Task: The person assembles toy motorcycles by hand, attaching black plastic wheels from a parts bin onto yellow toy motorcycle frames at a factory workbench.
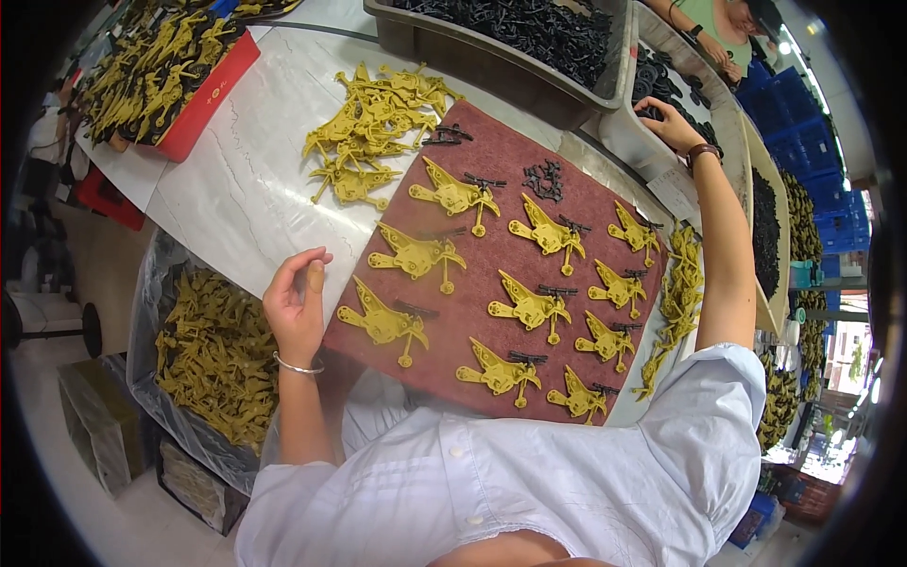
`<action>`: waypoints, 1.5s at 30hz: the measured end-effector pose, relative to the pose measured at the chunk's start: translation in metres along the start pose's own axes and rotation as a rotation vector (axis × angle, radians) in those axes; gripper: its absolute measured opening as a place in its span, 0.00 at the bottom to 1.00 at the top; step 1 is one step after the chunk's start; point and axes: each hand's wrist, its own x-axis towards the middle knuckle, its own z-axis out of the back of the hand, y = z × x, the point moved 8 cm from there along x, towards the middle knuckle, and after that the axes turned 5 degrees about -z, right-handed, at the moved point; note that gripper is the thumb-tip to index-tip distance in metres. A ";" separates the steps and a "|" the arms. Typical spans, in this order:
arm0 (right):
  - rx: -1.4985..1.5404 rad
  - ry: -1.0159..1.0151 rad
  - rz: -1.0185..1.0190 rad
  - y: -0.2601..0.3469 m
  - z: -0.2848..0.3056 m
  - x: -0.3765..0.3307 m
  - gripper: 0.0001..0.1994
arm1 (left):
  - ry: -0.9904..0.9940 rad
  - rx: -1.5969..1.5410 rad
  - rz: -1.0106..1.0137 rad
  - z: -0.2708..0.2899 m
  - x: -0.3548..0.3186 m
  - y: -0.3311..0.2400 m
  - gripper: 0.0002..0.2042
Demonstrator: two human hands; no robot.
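A reddish-brown cloth mat covers part of the table in front of me. Several yellow molded pieces, each with a long point and a round knob, lie on it in rows. A short black rod-like part lies against or beside each one. My left hand hovers by the mat's left edge, empty, its fingers loosely bent and the thumb apart. My right hand reaches into a pale bin of black plastic parts; its thumb and fingers curl round black parts there.
Yellow pieces are heaped beyond the mat and strung along its right side. A grey tub of black parts stands at the back. A red box sits far left, a lined bin below. Another person is at the back right.
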 end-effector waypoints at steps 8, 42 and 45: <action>0.679 -0.389 -0.173 0.007 0.055 -0.039 0.17 | -0.049 -0.065 0.059 0.002 0.000 0.003 0.09; 1.435 -0.871 0.384 0.270 -0.204 -0.265 0.09 | 0.032 -1.537 0.659 -0.170 -0.045 -0.087 0.22; 1.383 -0.940 0.381 0.258 -0.210 -0.262 0.08 | 0.057 -1.534 0.683 -0.173 -0.045 -0.080 0.20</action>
